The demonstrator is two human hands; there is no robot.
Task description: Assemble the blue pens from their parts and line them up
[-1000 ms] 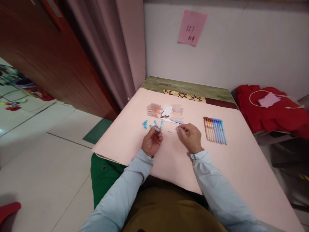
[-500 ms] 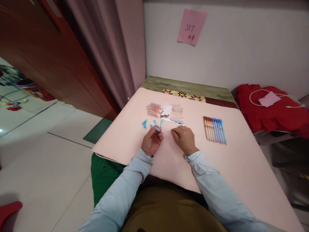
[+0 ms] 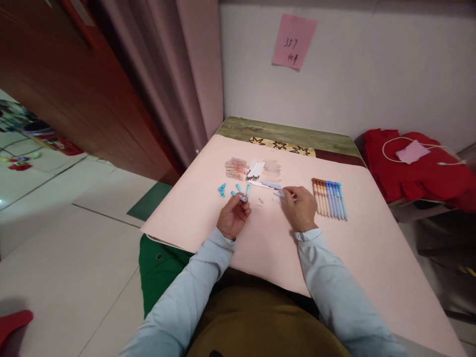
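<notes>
My left hand (image 3: 233,218) is closed on a light blue pen barrel piece (image 3: 241,198), pinched between thumb and fingers. Two more short blue tubes (image 3: 239,188) lie just beyond those fingertips. My right hand (image 3: 302,208) is closed, thumb and index finger together by a pale blue pen part (image 3: 278,195) on the table; what it holds, if anything, is too small to make out. Small metallic pieces (image 3: 259,202) rest between my hands. Left of them sits a little heap of blue caps (image 3: 222,190).
A row of brown and blue pens (image 3: 330,200) lies to the right. Farther back are clear brownish tubes (image 3: 235,168), white refills with dark ends (image 3: 255,171) and pale barrels (image 3: 271,170). Red cloth (image 3: 420,173) with a cord is beside the table (image 3: 334,263).
My right hand has moved right and away from the small metallic pieces, which now show on the table. My left hand stays in place with the blue piece.
</notes>
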